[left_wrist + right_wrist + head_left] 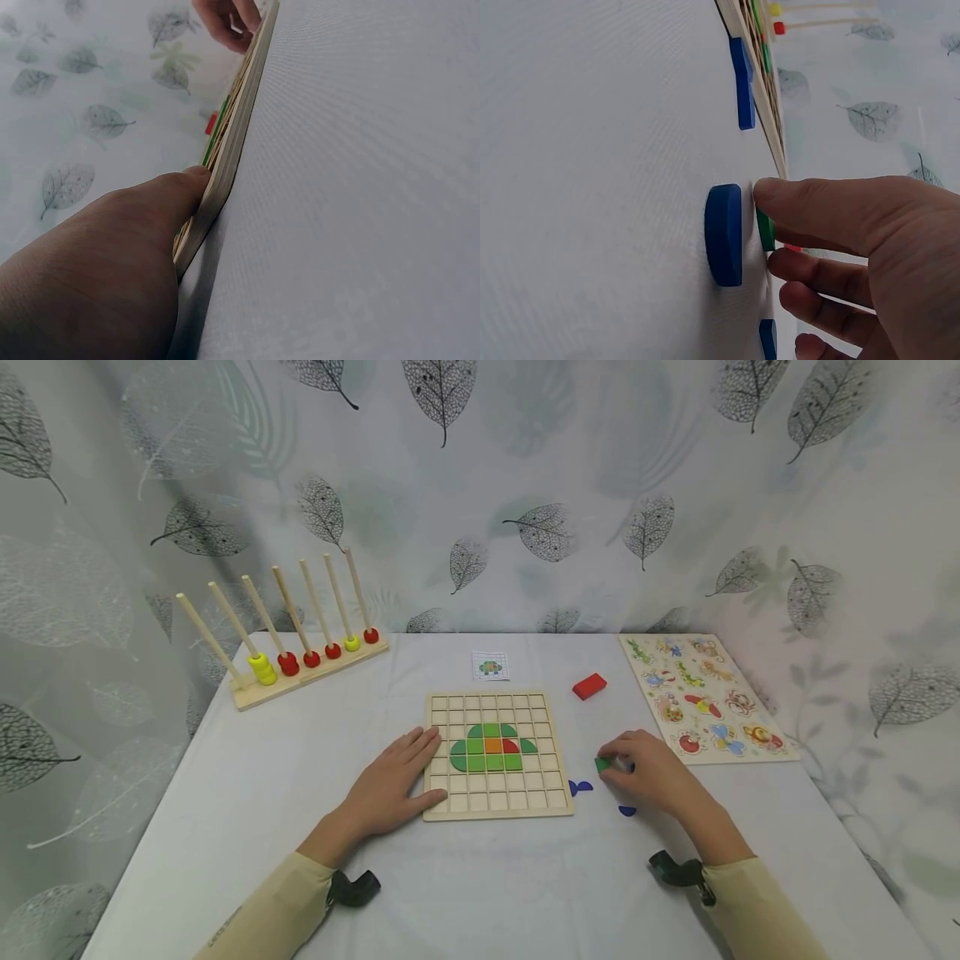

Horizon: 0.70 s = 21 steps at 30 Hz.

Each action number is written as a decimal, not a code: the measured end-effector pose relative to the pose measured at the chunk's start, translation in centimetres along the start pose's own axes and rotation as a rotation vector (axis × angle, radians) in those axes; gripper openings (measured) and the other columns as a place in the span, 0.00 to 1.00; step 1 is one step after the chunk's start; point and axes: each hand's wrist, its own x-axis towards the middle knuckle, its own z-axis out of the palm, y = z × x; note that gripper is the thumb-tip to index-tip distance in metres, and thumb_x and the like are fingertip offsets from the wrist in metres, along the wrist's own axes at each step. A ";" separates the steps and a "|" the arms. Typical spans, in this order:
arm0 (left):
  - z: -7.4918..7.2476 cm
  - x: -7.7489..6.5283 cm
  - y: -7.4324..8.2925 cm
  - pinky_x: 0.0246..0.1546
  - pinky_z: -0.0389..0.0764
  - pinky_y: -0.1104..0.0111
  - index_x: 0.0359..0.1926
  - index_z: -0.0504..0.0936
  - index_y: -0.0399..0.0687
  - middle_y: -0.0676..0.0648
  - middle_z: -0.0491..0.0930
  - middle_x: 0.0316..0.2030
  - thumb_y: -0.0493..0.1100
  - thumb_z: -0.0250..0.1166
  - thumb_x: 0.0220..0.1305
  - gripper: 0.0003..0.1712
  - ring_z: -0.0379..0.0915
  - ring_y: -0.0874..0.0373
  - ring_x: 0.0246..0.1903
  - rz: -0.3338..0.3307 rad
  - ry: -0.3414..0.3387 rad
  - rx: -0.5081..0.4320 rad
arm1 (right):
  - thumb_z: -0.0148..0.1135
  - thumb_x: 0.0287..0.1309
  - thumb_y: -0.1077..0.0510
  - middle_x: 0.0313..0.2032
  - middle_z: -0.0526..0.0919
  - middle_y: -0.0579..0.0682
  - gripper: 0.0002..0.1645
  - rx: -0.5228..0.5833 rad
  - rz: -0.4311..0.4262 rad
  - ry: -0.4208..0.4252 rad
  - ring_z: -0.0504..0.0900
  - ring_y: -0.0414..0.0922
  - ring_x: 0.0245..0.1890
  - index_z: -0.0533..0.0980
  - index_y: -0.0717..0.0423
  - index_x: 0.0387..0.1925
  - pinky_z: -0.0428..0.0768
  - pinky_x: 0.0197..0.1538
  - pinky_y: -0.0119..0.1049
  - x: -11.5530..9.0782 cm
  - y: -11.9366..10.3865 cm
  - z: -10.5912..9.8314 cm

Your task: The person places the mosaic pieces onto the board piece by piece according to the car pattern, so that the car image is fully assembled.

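A wooden grid board (498, 805) lies in the middle of the table, with green, orange and red pieces set in its upper middle cells. My left hand (390, 785) rests on the board's left edge, fingers straight and thumb apart. To the right of the board, my right hand (648, 768) pinches a small green piece (602, 764) between thumb and fingers. Blue half-round pieces lie close by: a pair (581, 787) at the board's right edge, one (627, 811) below the hand, and another partly hidden by the fingers. In the right wrist view the green piece (766, 230) shows edge-on below the thumb.
Behind the board lies a small pattern card (491, 667), and a red block (589, 686) sits to its right. A wooden peg rack (315, 672) with red and yellow beads stands back left. An animal picture puzzle board (712, 697) lies back right. A leaf-print curtain hangs behind.
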 end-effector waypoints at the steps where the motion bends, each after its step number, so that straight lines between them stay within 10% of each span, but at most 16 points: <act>1: 0.0 0.0 0.0 0.82 0.54 0.51 0.86 0.58 0.42 0.46 0.53 0.85 0.69 0.62 0.75 0.53 0.45 0.46 0.84 0.000 0.000 -0.001 | 0.82 0.60 0.56 0.48 0.87 0.49 0.15 0.002 0.005 0.000 0.81 0.52 0.50 0.90 0.51 0.49 0.85 0.56 0.55 0.0 0.0 0.0; 21: -0.1 0.0 0.1 0.82 0.54 0.51 0.86 0.58 0.42 0.46 0.53 0.85 0.69 0.62 0.75 0.53 0.45 0.46 0.84 -0.003 -0.002 -0.006 | 0.84 0.58 0.52 0.45 0.87 0.47 0.15 -0.006 0.016 0.024 0.81 0.50 0.48 0.90 0.49 0.46 0.85 0.55 0.52 0.4 -0.6 1.2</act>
